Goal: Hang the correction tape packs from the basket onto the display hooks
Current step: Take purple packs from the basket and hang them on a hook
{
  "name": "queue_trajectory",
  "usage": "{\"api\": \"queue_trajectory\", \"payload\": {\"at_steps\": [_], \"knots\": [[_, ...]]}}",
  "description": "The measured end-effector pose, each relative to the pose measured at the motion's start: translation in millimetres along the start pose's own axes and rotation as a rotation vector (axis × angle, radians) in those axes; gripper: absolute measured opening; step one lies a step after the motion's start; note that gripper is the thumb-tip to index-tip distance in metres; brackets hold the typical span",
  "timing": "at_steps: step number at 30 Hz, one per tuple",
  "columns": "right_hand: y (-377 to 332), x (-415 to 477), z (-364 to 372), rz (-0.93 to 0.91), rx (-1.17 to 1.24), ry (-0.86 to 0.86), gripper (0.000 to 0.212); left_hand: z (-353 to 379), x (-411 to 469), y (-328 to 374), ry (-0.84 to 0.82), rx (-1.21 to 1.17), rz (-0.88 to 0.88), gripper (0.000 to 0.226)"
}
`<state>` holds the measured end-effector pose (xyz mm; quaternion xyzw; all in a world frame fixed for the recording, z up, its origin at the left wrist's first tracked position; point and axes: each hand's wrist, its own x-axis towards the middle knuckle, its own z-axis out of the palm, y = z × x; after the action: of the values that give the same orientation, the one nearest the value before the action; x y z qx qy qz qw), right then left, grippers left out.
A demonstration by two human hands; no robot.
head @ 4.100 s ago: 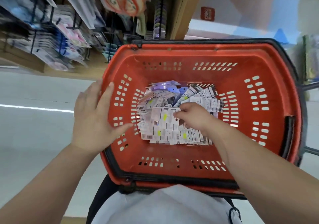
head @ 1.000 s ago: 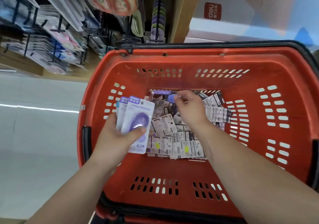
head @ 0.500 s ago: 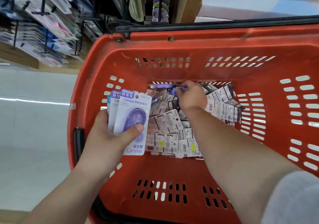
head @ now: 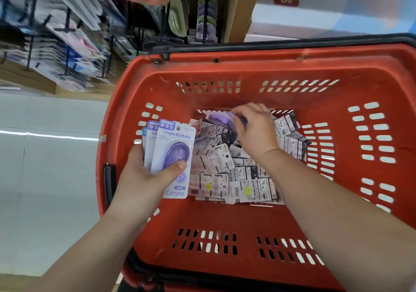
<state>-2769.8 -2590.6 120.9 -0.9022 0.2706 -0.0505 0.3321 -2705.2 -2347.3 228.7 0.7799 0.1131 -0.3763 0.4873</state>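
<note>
A red plastic basket (head: 225, 215) fills the middle of the view. On its floor lies a heap of correction tape packs (head: 236, 174), most of them face down. My left hand (head: 144, 177) holds a fanned stack of purple-and-white packs (head: 173, 147) upright over the basket's left wall, thumb pressed on the front pack. My right hand (head: 254, 129) reaches to the far end of the heap and pinches a purple pack (head: 219, 119) that is lifted slightly off the pile.
Display hooks (head: 67, 30) loaded with hanging stationery run along the shelving at upper left. A wooden upright (head: 236, 8) stands behind the basket's far rim. Pale floor (head: 45, 179) lies to the left. The basket's black handle (head: 270, 44) rests along the far rim.
My left hand, earlier on the basket's rim, now holds a stack of packs. Over the last second my right hand has closed on a purple pack at the far end and raised it slightly.
</note>
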Motion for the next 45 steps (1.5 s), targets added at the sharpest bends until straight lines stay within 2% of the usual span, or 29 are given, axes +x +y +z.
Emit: {"api": "queue_trajectory", "payload": {"at_steps": [5, 9, 14, 16, 18, 22, 25, 28, 30, 33, 37, 39, 42, 45], "knots": [[-13.7, -23.0, -60.7, 0.092, 0.223, -0.057, 0.014, 3.3, -11.5, 4.8, 0.0, -0.01, 0.02, 0.057], [-39.6, -36.0, -96.8, 0.13, 0.437, -0.244, 0.028, 7.9, -21.6, 12.6, -0.035, -0.031, 0.026, 0.059], [-74.3, -44.2, -107.6, 0.039, 0.504, -0.384, 0.027, 12.2, -31.5, 21.2, -0.321, -0.051, -0.071, 0.064], [-81.8, -43.4, -103.9, 0.02, 0.5, -0.384, 0.021, 14.1, -36.7, 24.9, -0.392, -0.079, -0.079, 0.066], [-87.2, -42.0, -97.9, 0.016, 0.502, -0.379, 0.018, 15.3, -39.7, 26.9, -0.421, -0.1, -0.082, 0.078], [-102.5, -40.0, -83.3, 0.004, 0.538, -0.379, 0.015, 8.4, -42.5, 24.6, -0.373, -0.064, -0.076, 0.081], [-98.4, -31.2, -70.8, 0.189, 0.667, -0.267, 0.009, -4.5, -46.1, 22.1, -0.165, -0.021, -0.035, 0.071], [-63.4, -18.6, -43.1, 0.315, 0.508, -0.21, 0.012, -25.7, -49.9, 27.5, 0.089, 0.041, 0.044, 0.066], [-39.1, -11.7, -16.6, 0.341, 0.349, -0.34, 0.024, -39.8, -50.7, 33.2, 0.16, 0.051, 0.079, 0.065], [-24.6, 1.8, 20.1, 0.245, 0.164, -0.478, 0.046, -53.6, -48.7, 37.3, 0.178, 0.032, 0.089, 0.067], [-34.1, 26.0, 50.8, 0.12, -0.045, -0.482, 0.061, -60.2, -46.8, 34.7, 0.171, 0.007, 0.063, 0.055], [-37.5, 35.4, 57.9, 0.077, -0.199, -0.449, 0.056, -61.6, -47.3, 33.4, 0.168, 0.012, 0.055, 0.056], [-41.5, 39.4, 54.3, -0.048, -0.372, -0.445, 0.033, -63.4, -48.0, 33.5, 0.159, 0.009, 0.054, 0.056], [-48.6, 32.1, 38.4, -0.129, -0.194, -0.377, 0.014, -64.0, -48.5, 33.5, 0.151, -0.004, 0.055, 0.058]]}}
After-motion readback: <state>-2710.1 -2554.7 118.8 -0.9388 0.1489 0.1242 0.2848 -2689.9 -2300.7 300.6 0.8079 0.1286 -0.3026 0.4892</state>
